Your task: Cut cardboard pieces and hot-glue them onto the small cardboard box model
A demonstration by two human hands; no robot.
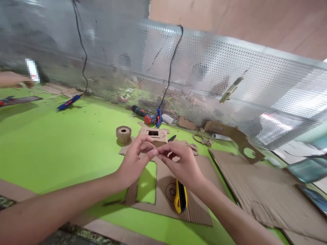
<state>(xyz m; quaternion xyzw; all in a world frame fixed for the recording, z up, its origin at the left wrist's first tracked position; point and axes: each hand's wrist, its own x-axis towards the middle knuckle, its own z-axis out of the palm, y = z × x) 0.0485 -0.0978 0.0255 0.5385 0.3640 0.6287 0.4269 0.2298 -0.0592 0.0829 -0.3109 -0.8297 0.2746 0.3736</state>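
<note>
My left hand (139, 154) and my right hand (180, 160) meet at the fingertips in the middle of the head view. Both are pinched closed; whatever sits between the fingers is too small or hidden to name. Below them lies a cardboard sheet (166, 190) with a rectangular cutout and drawn circles. A yellow and black utility knife (181, 199) rests on that sheet under my right wrist. Just beyond my fingers stands a small cardboard box (162, 134) with a rectangular opening. To its left is a round cardboard piece (124, 134) with a hole in its top.
A blue glue gun (158, 117) and a dark cylindrical tool (143, 114) lie by the perforated metal screen (204, 75). Another blue glue gun (68, 102) is at left. Large cardboard sheets (270, 190) cover the right side. Another person's hand (25, 81) is at far left.
</note>
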